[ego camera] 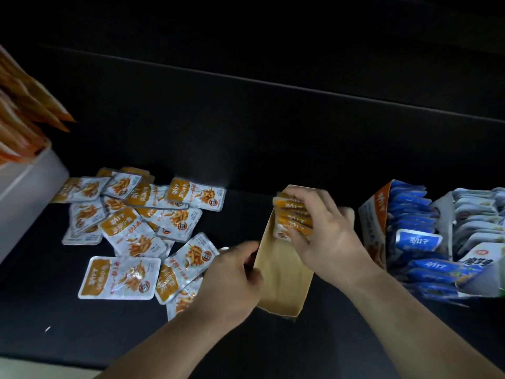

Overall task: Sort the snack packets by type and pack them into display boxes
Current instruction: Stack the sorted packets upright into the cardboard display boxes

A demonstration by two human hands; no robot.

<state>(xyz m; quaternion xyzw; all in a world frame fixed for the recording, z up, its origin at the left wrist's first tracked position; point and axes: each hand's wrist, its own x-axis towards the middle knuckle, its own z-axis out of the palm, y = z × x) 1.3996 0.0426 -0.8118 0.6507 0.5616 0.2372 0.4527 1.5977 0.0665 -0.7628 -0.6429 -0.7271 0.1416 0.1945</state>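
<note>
R hand has fingers curled and clamped on a stack of orange pkts, which stands on edge in the far end of the brown display box. L hand grips the box's L wall. Loose orange pkts are piled on the dark table to the L; blue-pkt box sits just to the R.

A black matte tabletop is shown across the lower part of the view, and a small white fleck is seen lying on it near the lower left. Behind it, a dark back panel is crossed by faint slanting ridge lines, its details lost in shadow.
</note>
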